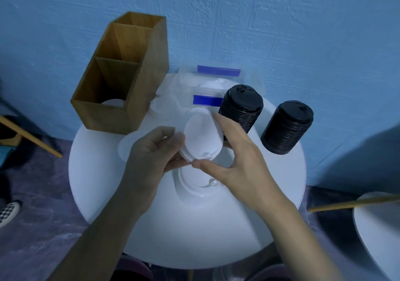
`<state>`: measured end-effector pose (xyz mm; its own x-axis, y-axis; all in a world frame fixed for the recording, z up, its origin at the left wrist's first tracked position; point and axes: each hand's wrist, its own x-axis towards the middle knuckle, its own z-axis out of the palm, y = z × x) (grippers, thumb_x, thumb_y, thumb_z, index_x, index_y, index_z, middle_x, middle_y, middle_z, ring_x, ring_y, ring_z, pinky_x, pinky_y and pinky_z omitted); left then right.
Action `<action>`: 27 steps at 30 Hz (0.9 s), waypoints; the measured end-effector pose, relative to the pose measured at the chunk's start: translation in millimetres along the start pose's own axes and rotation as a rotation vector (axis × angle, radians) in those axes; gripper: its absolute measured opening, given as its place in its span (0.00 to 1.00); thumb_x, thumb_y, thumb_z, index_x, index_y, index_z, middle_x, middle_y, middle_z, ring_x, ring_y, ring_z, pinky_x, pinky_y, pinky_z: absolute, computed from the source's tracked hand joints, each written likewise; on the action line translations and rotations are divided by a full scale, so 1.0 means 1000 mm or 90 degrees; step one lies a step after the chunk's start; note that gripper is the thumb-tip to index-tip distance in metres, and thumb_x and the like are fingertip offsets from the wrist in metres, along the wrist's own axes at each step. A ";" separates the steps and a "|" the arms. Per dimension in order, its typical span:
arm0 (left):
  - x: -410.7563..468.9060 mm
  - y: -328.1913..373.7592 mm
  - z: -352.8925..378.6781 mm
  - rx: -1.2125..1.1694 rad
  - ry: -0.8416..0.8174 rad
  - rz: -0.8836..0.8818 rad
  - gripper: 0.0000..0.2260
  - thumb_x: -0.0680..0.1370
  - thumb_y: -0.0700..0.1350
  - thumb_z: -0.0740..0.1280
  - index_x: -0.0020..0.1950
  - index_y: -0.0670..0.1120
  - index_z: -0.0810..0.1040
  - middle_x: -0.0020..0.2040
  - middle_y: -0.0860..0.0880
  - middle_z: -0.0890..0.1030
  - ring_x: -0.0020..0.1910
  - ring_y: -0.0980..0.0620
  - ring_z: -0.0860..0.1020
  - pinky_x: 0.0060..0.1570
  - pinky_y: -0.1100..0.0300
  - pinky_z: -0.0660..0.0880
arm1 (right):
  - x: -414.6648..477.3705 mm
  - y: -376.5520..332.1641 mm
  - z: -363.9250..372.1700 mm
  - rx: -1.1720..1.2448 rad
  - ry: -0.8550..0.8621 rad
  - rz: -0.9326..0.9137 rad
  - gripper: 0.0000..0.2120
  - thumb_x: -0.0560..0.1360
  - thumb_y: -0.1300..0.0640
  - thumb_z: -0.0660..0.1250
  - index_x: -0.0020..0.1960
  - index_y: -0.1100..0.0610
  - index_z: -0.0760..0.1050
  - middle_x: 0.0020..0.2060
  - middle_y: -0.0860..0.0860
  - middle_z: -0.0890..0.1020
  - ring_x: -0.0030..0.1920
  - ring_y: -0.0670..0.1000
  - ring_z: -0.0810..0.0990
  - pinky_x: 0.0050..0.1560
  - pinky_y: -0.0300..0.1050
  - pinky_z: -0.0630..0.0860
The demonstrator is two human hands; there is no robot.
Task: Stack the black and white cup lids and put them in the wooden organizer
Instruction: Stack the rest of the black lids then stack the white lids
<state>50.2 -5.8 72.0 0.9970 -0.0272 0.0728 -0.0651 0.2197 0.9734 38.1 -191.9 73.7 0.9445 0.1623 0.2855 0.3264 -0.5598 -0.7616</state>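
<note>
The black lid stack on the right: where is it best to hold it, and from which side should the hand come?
Probably around its ribbed side wall, near the middle, coming from the right. The right black lid stack stands tall and leans slightly, so a grip round the wall should keep the lids together; that side is clear.

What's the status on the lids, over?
Both hands, left and right, holding white lid stack above table. Two black lid stacks waiting. Wooden organizer: white lids in near compartment. Path clear.

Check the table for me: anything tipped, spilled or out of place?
Nothing spilled. Both black lid stacks appear to stand leaning, maybe lens distortion. Loose white lids lie unstacked under the hands.
</note>
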 end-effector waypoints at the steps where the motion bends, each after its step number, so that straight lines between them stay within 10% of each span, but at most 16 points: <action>1: 0.000 -0.001 0.000 0.047 0.014 0.035 0.09 0.71 0.50 0.69 0.49 0.49 0.82 0.44 0.56 0.87 0.45 0.51 0.86 0.39 0.63 0.82 | 0.000 0.001 -0.002 0.005 0.003 0.001 0.42 0.71 0.44 0.78 0.79 0.47 0.62 0.73 0.38 0.68 0.74 0.44 0.67 0.71 0.51 0.71; 4: -0.002 -0.012 -0.010 0.243 -0.004 0.149 0.07 0.77 0.53 0.68 0.54 0.57 0.80 0.48 0.67 0.84 0.51 0.60 0.83 0.46 0.71 0.78 | -0.005 0.009 -0.013 0.040 0.028 0.032 0.36 0.71 0.46 0.78 0.75 0.43 0.67 0.69 0.37 0.72 0.70 0.42 0.71 0.69 0.48 0.73; 10: -0.022 -0.047 -0.033 0.368 -0.214 -0.017 0.29 0.70 0.62 0.72 0.70 0.66 0.70 0.67 0.70 0.74 0.68 0.68 0.71 0.62 0.69 0.70 | -0.030 0.020 -0.024 0.119 0.033 0.199 0.37 0.65 0.37 0.79 0.70 0.36 0.69 0.60 0.33 0.73 0.60 0.34 0.74 0.64 0.40 0.75; 18: -0.031 -0.060 -0.016 0.473 -0.109 0.065 0.35 0.61 0.64 0.78 0.65 0.71 0.69 0.62 0.74 0.75 0.61 0.70 0.74 0.53 0.77 0.71 | -0.036 0.004 0.003 0.012 -0.010 0.215 0.28 0.63 0.32 0.77 0.57 0.32 0.67 0.56 0.31 0.70 0.59 0.32 0.71 0.54 0.35 0.72; 22: -0.034 -0.067 -0.005 0.457 -0.062 0.103 0.40 0.57 0.67 0.76 0.67 0.62 0.72 0.60 0.67 0.79 0.59 0.65 0.78 0.55 0.66 0.77 | -0.033 -0.003 0.007 -0.015 -0.026 0.236 0.32 0.61 0.30 0.75 0.57 0.34 0.64 0.56 0.33 0.72 0.56 0.29 0.70 0.48 0.34 0.71; 27: -0.034 -0.069 -0.010 0.472 -0.074 0.116 0.44 0.58 0.65 0.80 0.73 0.60 0.70 0.63 0.65 0.78 0.60 0.62 0.79 0.55 0.64 0.79 | -0.033 0.003 -0.001 0.023 -0.082 0.224 0.29 0.61 0.26 0.71 0.58 0.30 0.66 0.58 0.31 0.73 0.60 0.33 0.73 0.58 0.40 0.74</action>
<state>21.1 -10.6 -0.2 0.9596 -0.1639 0.2288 -0.2802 -0.4789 0.8319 8.1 -199.8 62.1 0.9952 0.0673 -0.0715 -0.0204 -0.5709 -0.8207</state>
